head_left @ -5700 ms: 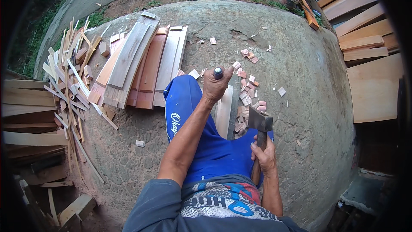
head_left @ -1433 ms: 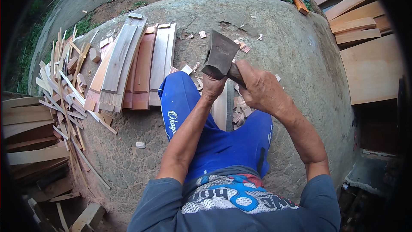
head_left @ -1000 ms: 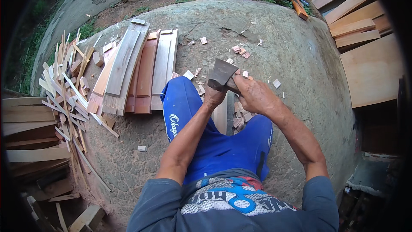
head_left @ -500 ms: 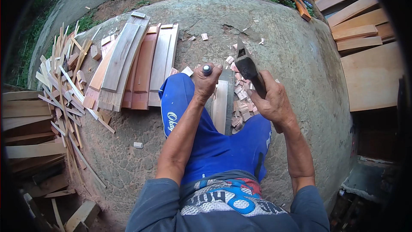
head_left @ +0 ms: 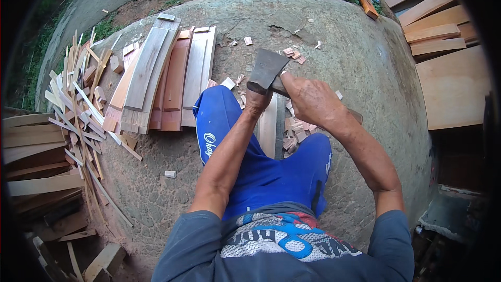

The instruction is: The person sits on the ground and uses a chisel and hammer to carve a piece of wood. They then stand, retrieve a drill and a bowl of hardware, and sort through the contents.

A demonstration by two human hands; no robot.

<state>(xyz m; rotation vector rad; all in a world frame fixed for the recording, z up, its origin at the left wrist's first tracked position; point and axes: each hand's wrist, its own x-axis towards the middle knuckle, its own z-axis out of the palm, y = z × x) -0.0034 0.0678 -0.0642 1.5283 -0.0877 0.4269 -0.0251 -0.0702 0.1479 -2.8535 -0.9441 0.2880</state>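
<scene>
While right hand [head_left: 315,105] holds axe [head_left: 268,67], left hand [head_left: 257,103] below

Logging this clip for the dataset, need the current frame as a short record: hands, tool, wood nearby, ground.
Right hand: closed around the handle of a hatchet
Left hand: mostly hidden below the hatchet head; grip cannot be seen
Tool: dark metal head, handle end showing past the right wrist
Between legs: pale board, with wood chips to its right
Left side: overlapping wooden panels, then a pile of thin strips
Ground: rough, grey
</scene>
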